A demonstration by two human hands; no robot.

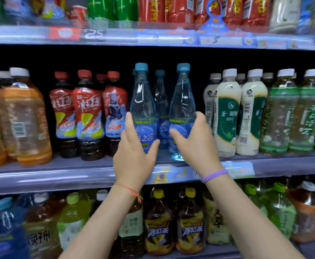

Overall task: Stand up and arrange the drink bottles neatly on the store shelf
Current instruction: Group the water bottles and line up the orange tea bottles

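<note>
Two clear blue plastic bottles with teal caps stand upright at the front edge of the grey middle shelf (59,171): left front bottle (142,101) and right front bottle (182,101), with a third same-type bottle (160,101) set back in the gap between them. Left hand (134,152) wraps the left front bottle low on its label, thumb across the front and fingers (128,124) up its left side. Right hand (197,144) does the same on the right front bottle, thumb on the label and fingers round its right side. Both hands hold, neither is slack. Step in hand, as I read it: squaring this pair into the row. To do it well, keep the grip low near the base so tall, narrow bottles don't tip, slide rather than lift, line both bases flush with the shelf lip, and turn labels forward. Watch clearance: red-labelled dark tea bottles (89,113) sit just beside on the left, creamy white milk-tea bottles (227,113) just beside on the right, so knuckles could nudge them. Purple band (215,174) on right wrist, red string (130,189) on left. Frame is blurred, so exact base contact is unclear.
</note>
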